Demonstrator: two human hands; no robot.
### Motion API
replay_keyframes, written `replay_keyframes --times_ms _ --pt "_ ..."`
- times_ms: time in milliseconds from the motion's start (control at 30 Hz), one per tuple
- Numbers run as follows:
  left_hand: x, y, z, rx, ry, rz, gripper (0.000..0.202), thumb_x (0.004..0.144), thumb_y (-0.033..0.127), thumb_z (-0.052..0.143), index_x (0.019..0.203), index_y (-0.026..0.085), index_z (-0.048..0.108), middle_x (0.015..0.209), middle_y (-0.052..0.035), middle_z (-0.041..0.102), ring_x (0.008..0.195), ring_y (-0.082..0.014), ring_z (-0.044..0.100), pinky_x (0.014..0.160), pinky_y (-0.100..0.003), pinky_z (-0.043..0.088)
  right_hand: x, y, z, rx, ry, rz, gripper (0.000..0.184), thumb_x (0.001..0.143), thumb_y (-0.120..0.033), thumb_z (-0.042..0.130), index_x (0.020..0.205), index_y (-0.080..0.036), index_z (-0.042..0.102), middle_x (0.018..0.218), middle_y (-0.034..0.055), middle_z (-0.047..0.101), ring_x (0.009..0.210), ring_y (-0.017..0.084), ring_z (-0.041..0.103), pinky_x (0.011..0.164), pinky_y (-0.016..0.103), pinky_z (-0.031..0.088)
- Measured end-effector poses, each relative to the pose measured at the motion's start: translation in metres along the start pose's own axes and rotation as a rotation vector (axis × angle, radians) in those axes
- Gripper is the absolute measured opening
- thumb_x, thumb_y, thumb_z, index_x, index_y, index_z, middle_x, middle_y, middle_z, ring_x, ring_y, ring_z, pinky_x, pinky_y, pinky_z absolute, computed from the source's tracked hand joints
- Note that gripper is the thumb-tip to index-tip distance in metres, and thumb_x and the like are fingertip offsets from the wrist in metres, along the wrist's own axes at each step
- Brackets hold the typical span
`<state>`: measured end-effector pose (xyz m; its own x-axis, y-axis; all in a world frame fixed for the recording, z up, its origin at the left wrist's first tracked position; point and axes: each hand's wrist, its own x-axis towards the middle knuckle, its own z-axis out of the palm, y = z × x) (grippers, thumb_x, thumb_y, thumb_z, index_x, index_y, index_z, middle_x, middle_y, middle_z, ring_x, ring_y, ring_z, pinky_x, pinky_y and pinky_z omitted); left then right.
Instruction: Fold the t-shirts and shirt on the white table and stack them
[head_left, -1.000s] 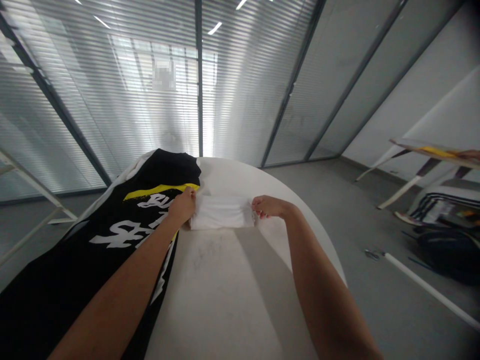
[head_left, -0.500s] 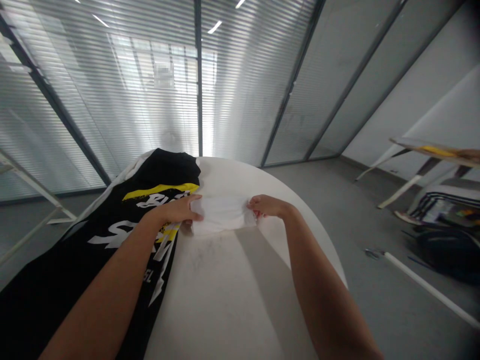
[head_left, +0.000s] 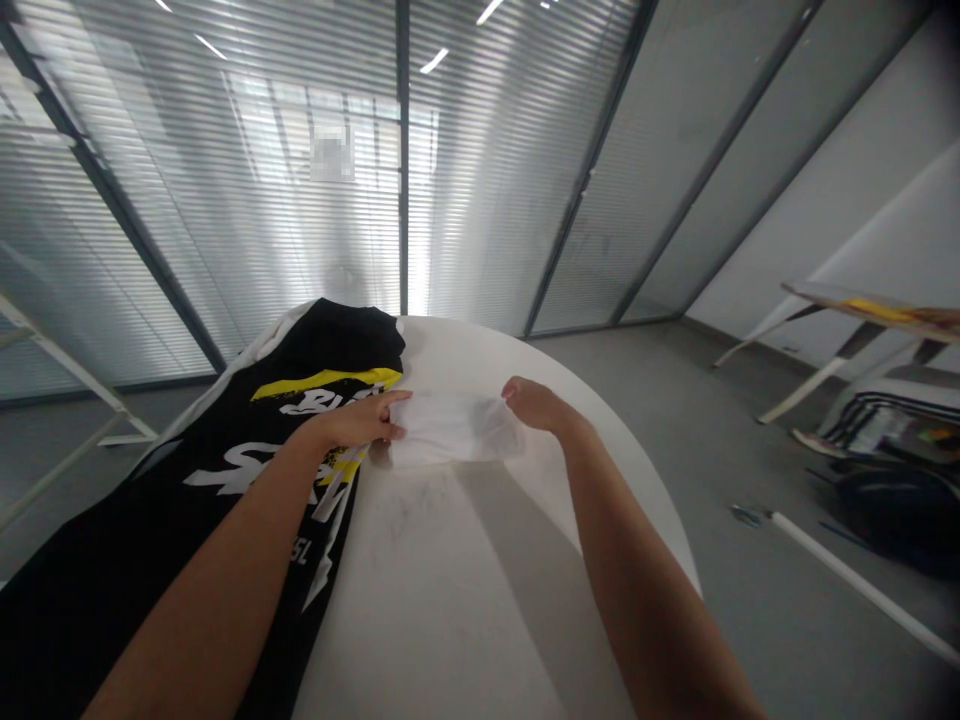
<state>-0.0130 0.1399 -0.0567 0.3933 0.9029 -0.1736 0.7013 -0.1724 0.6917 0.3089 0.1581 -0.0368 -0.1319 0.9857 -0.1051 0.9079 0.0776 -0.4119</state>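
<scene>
A folded white cloth lies on the round white table. My left hand rests flat on the cloth's left end, fingers stretched out. At the cloth's right end my right hand has its fingers curled and pinched on the edge. A black garment with yellow and white lettering covers the left part of the table, right beside my left hand.
Glass walls with blinds stand behind the table. A white stand is at the left. At the right are another table, bags on the floor and a white pole.
My left hand went from a fist at the cloth's left end to lying flat on it. The right hand shifted slightly up along the right edge, and the cloth looks flatter.
</scene>
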Motion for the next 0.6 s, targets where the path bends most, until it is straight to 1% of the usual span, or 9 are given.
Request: replay_keyframes --times_ms 100,133,167,233,300,367,433,500,600 --pt "0.007 0.002 0.009 -0.137 -0.035 0.073 0.074 0.080 0.029 0.060 0.148 0.019 0.033 0.083 -0.0007 0.066 0.069 -0.0145 0.062 0.065 -0.025 0.048 -0.005 -0.027 0.012 -0.096 0.100 -0.230 0.035 0.084 -0.019 0.051 0.118 -0.022 0.059 0.126 0.0089 0.060 0.118 0.023 0.053 0.101 0.035 0.037" --pt "0.010 0.003 0.012 -0.162 0.005 0.078 0.073 0.080 0.026 0.058 0.148 0.018 0.033 0.087 -0.0021 0.066 0.069 -0.0142 0.061 0.066 -0.026 0.048 -0.008 -0.037 0.019 -0.117 0.101 -0.301 0.038 0.085 -0.021 0.050 0.122 -0.023 0.057 0.129 0.0079 0.058 0.122 0.023 0.050 0.105 0.038 0.033" --pt "0.013 0.004 0.015 -0.172 0.051 0.077 0.072 0.080 0.023 0.057 0.147 0.016 0.033 0.092 -0.0041 0.067 0.072 -0.0143 0.062 0.068 -0.026 0.049 -0.011 -0.046 0.026 -0.149 0.074 -0.362 0.041 0.085 -0.023 0.051 0.126 -0.025 0.055 0.132 0.0076 0.057 0.126 0.023 0.046 0.109 0.041 0.029" --pt "0.018 0.005 0.021 -0.154 0.154 0.070 0.067 0.081 0.019 0.054 0.145 0.014 0.036 0.104 -0.0085 0.066 0.081 -0.0160 0.063 0.075 -0.029 0.051 -0.017 -0.060 0.042 -0.221 0.023 -0.452 0.048 0.086 -0.028 0.052 0.134 -0.028 0.050 0.141 0.0062 0.051 0.135 0.026 0.036 0.113 0.049 0.019" --pt "0.022 0.002 0.025 -0.048 0.278 0.083 0.058 0.083 0.017 0.050 0.140 0.014 0.043 0.114 -0.0115 0.064 0.096 -0.0190 0.062 0.087 -0.032 0.049 -0.020 -0.067 0.055 -0.275 -0.017 -0.495 0.053 0.088 -0.034 0.051 0.140 -0.031 0.044 0.149 0.0049 0.042 0.139 0.029 0.031 0.113 0.051 0.019" --pt "0.026 -0.004 0.027 0.117 0.388 0.120 0.050 0.084 0.016 0.047 0.134 0.015 0.051 0.122 -0.0114 0.062 0.110 -0.0208 0.058 0.098 -0.035 0.044 -0.020 -0.066 0.065 -0.315 -0.009 -0.476 0.055 0.091 -0.041 0.046 0.145 -0.032 0.038 0.154 0.0043 0.035 0.140 0.029 0.029 0.111 0.049 0.022" --pt "0.028 -0.011 0.027 0.264 0.447 0.144 0.046 0.083 0.014 0.046 0.128 0.018 0.057 0.123 -0.0093 0.061 0.115 -0.0211 0.054 0.104 -0.036 0.040 -0.017 -0.061 0.071 -0.348 0.039 -0.409 0.056 0.094 -0.045 0.039 0.149 -0.032 0.032 0.156 0.0047 0.031 0.141 0.029 0.028 0.111 0.048 0.023" --pt "0.030 -0.016 0.028 0.357 0.477 0.116 0.045 0.082 0.014 0.045 0.124 0.020 0.060 0.120 -0.0078 0.062 0.115 -0.0221 0.054 0.104 -0.037 0.039 -0.012 -0.052 0.072 -0.376 0.094 -0.315 0.058 0.096 -0.048 0.034 0.151 -0.031 0.028 0.158 0.0057 0.028 0.142 0.030 0.026 0.111 0.048 0.022" --pt "0.029 -0.019 0.032 0.452 0.483 0.030 0.043 0.082 0.017 0.046 0.121 0.022 0.063 0.119 -0.0088 0.062 0.113 -0.0260 0.053 0.099 -0.040 0.041 -0.004 -0.035 0.069 -0.386 0.142 -0.128 0.058 0.096 -0.048 0.033 0.152 -0.031 0.026 0.158 0.0072 0.026 0.142 0.031 0.025 0.110 0.052 0.022"
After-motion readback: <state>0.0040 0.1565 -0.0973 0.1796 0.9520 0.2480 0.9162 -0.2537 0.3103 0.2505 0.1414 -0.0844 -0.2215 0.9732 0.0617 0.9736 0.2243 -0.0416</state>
